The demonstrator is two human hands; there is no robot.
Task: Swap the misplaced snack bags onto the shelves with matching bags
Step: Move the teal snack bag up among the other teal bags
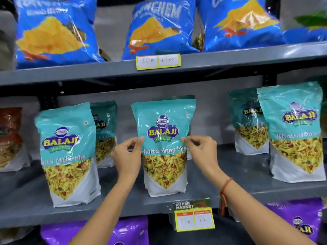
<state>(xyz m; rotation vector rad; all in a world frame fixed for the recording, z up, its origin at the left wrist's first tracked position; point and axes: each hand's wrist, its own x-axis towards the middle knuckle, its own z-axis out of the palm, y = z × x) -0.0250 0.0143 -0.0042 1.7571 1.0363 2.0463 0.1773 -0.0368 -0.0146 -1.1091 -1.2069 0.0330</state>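
A teal Khatta Mitha Mix bag (163,131) stands upright at the middle of the grey middle shelf (123,206). My left hand (127,156) pinches its left edge and my right hand (200,151) pinches its right edge, both at mid height. More teal bags of the same kind stand to the left (68,152) and to the right (293,131), with others behind them. Blue chip bags (54,30) fill the upper shelf (230,58). Purple bags (299,220) sit on the shelf below.
A reddish-brown bag (10,138) stands at the far left of the middle shelf. A green bag corner (311,20) shows at the top right. Yellow price tags hang on the upper shelf edge (158,61) and the middle shelf edge (193,219).
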